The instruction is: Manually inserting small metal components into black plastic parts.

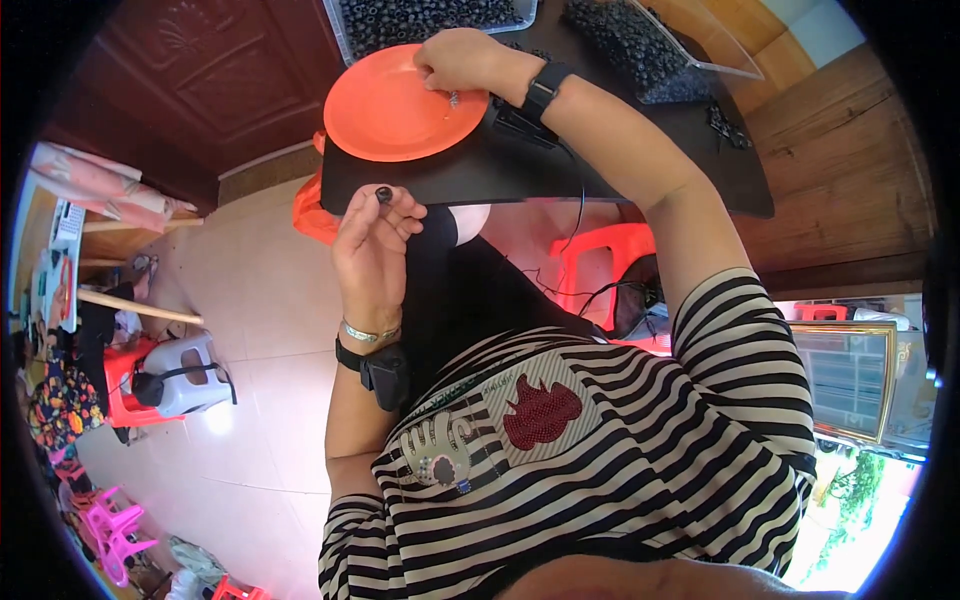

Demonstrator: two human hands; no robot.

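Note:
My left hand (372, 235) is raised palm up just in front of the table edge. Its thumb and forefinger pinch a small black round piece (384, 195); the other fingers curl loosely. Over the right side of a shallow orange plate (375, 115), my right hand (465, 60) has its fingertips drawn together and pointing down. Whatever those fingertips hold, if anything, is hidden. Beside them a few tiny silvery pieces (454, 100) lie on the plate.
The plate stands on a black table (660, 180). Behind it is a clear tub (440, 30) of black round pieces. At the right lies a clear bag (640, 50) of similar pieces, near a small black cluster (728, 128). A red stool (600, 250) stands under the table.

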